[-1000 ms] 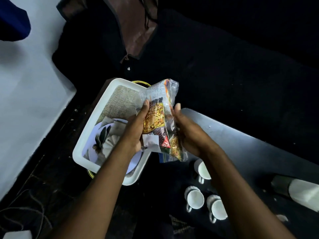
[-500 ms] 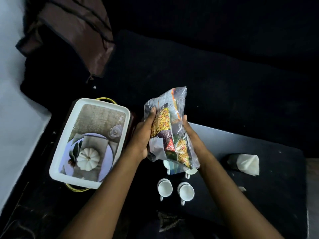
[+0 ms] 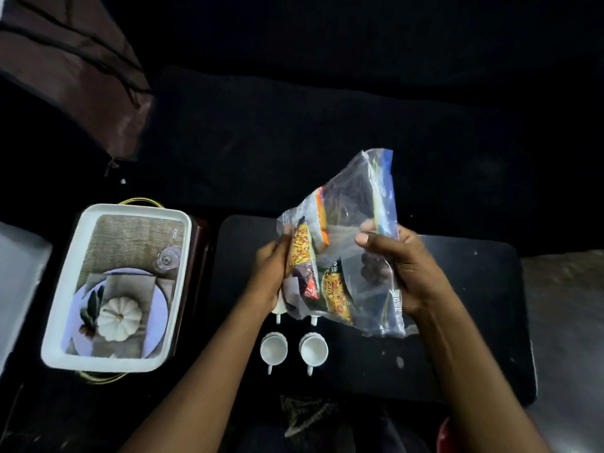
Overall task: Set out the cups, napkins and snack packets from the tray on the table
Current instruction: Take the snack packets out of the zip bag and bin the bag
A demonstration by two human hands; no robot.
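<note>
Clear bag (image 3: 356, 204) of bright snack packets (image 3: 331, 282), upright

Behind the clear bag (image 3: 356, 223), two far cups (image 3: 313, 319) show only their handles. The packets' (image 3: 335, 289) print is too blurred to read. Below the bag, a red object (image 3: 442, 434) is cut by the bottom edge.
</note>
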